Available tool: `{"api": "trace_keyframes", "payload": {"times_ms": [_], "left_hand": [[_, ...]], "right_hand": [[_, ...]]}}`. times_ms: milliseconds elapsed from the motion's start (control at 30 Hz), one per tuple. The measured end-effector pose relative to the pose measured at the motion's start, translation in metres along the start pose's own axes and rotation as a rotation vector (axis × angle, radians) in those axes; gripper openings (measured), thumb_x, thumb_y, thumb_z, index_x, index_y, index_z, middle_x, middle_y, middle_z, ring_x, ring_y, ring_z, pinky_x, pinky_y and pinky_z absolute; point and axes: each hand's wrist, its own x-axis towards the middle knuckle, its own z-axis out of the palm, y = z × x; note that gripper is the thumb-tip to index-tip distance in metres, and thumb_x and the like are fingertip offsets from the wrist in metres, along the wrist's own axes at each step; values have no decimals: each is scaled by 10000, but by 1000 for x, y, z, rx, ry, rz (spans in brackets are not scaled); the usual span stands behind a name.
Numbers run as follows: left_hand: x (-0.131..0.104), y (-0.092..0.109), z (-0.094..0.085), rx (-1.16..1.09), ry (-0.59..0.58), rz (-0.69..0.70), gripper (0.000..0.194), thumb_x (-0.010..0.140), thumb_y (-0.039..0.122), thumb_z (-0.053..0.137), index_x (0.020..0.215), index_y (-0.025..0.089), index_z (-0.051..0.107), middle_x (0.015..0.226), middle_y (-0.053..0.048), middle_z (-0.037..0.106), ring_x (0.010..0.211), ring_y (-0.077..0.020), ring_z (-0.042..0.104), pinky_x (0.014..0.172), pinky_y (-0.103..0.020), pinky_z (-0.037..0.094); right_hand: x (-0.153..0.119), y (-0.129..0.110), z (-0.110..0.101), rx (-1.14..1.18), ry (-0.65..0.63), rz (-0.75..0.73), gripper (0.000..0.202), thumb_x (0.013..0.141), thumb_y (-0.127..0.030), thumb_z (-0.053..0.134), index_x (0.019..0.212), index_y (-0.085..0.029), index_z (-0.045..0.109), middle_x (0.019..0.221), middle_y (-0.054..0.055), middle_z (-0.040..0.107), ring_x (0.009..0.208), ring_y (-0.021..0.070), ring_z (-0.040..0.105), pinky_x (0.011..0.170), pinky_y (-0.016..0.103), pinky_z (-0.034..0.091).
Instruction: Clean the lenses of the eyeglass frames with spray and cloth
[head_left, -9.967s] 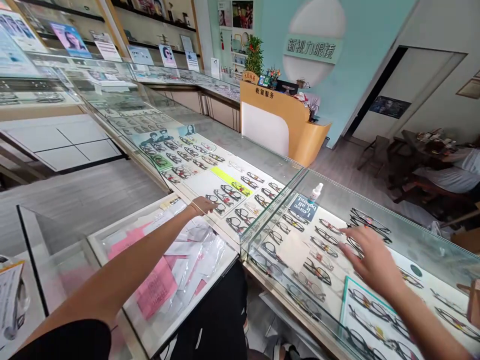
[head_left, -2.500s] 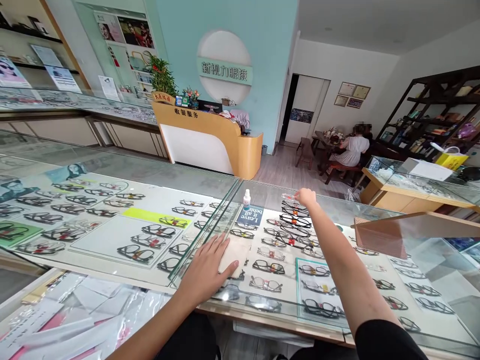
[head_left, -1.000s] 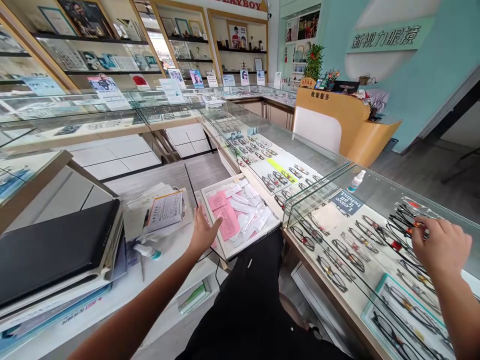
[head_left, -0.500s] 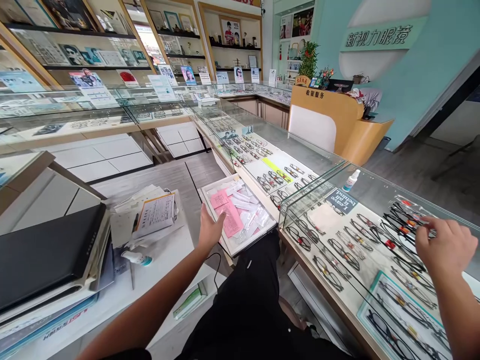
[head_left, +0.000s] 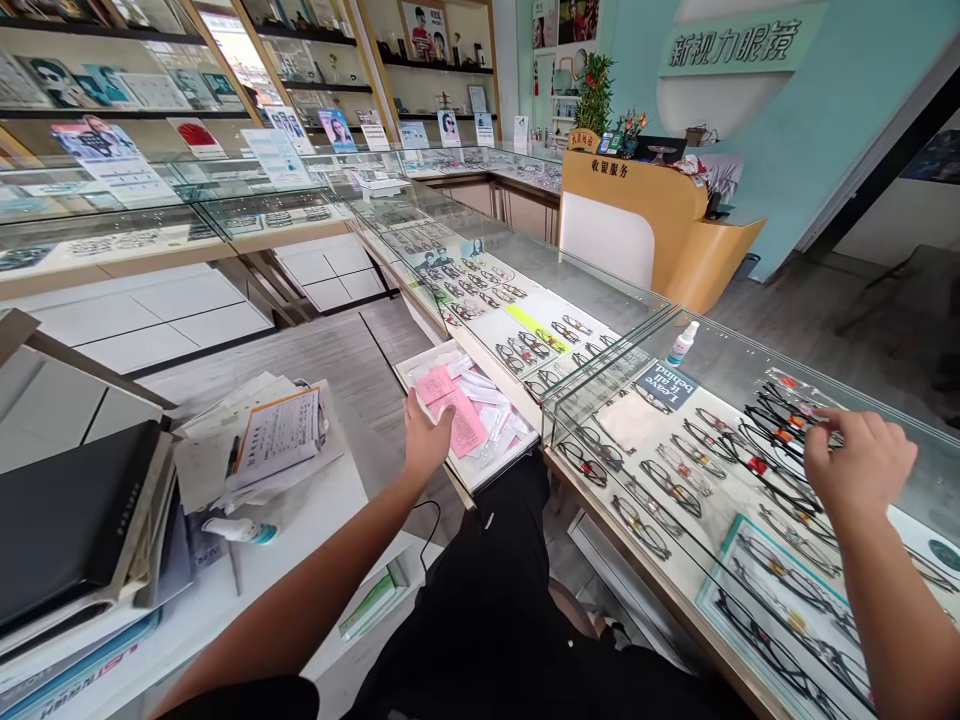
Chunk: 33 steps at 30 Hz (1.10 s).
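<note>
Fingers of our left hand (head_left: 427, 440), half spread, touch the drawer (head_left: 480, 478); it sticks out less now, so it is nearer closed. Our right hand (head_left: 859, 460) curls by dark glasses (head_left: 780, 414) near the far edge of the counter (head_left: 645, 573); we cannot tell if it grips.

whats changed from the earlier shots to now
The left hand has moved off the glass display counter to the edge of the drawer, which has slid inward over the last second. The right hand stays by the dark eyeglass frames; whether it grips one is unclear. The spray bottle and "Leave it all behind" card look unmoved.
</note>
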Motion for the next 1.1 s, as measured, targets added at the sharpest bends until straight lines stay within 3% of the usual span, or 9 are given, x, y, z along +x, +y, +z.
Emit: {"api": "trace_keyframes", "payload": {"times_ms": [233, 400, 600, 767, 933, 1033, 1100], "left_hand": [[10, 22, 33, 10, -23, 22, 1033, 1020, 534, 610, 1800, 122, 72, 1886, -204, 81, 1765, -352, 1, 1408, -603, 174], [16, 37, 58, -11, -14, 36, 1048, 1018, 531, 620, 1796, 98, 68, 1881, -225, 72, 1763, -363, 23, 1406, -603, 177], [22, 56, 87, -64, -19, 33, 1102, 1038, 650, 573, 1798, 97, -3, 1882, -234, 23, 1764, -359, -8, 1405, -596, 181], [27, 68, 105, -108, -16, 19, 1197, 1009, 705, 610, 1795, 99, -60, 1883, -232, -2, 1762, -374, 23, 1415, -577, 159], [43, 63, 111, -200, -64, -27, 1340, 910, 705, 752, 1793, 131, -75, 1881, -222, 72, 1742, -370, 193, 1411, -518, 235], [64, 52, 112, -162, -134, -123, 1450, 810, 806, 788, 1788, 95, -12, 1841, -295, 188, 1689, -449, 318, 1352, -588, 358], [79, 45, 115, -59, -148, 5, 1429, 816, 868, 728, 1764, 31, 62, 1739, -369, 376, 1596, -481, 476, 1251, -616, 488]], "right_hand": [[1, -2, -4, 2, 13, -18, 339, 1002, -386, 502, 1011, -187, 777, 874, 144, 705, 869, 299, 541, 776, 410, 260], [1, -3, -6, -3, -13, -28, 317, 1000, -358, 522, 1023, -179, 782, 887, 142, 696, 882, 297, 534, 773, 412, 257], [-1, -4, -6, 17, -83, -4, 240, 940, -288, 578, 1060, -181, 756, 925, 147, 683, 929, 305, 524, 792, 419, 255], [1, -5, -9, 28, -70, -4, 241, 935, -271, 581, 1066, -176, 759, 927, 139, 696, 899, 290, 528, 795, 411, 266], [3, -3, -12, 5, -47, -14, 248, 973, -259, 546, 1049, -176, 766, 918, 119, 705, 897, 290, 552, 787, 392, 268], [4, -1, -12, 6, -66, -18, 235, 972, -249, 548, 1058, -183, 756, 938, 108, 706, 901, 287, 554, 791, 388, 268], [5, 0, -13, -1, -77, -9, 237, 989, -263, 538, 1061, -191, 752, 934, 104, 713, 908, 291, 552, 792, 389, 267]]}}
